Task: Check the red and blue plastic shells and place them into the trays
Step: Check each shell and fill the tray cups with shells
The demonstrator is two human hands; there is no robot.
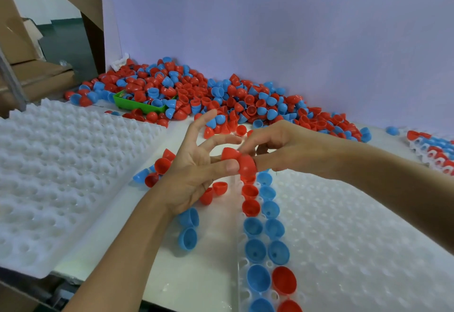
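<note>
A big heap of red and blue plastic shells point(221, 93) lies along the back of the table. Two red shells point(242, 160) are held between my hands above the right tray's far left corner. My left hand point(196, 164) pinches them with thumb and middle fingers, index finger raised. My right hand point(277, 147) grips them from the right with its fingertips. The right white tray point(356, 238) holds two columns of red and blue shells point(262, 228) along its left side. A few loose shells point(188, 228) lie beneath my left wrist.
A second white dimpled tray point(61, 176) lies at the left with no shells in it. A green bin point(140, 102) sits half buried in the heap. Another filled tray point(434, 154) shows at the right edge. A white backboard point(270, 29) stands behind; cardboard boxes point(24, 41) stand left.
</note>
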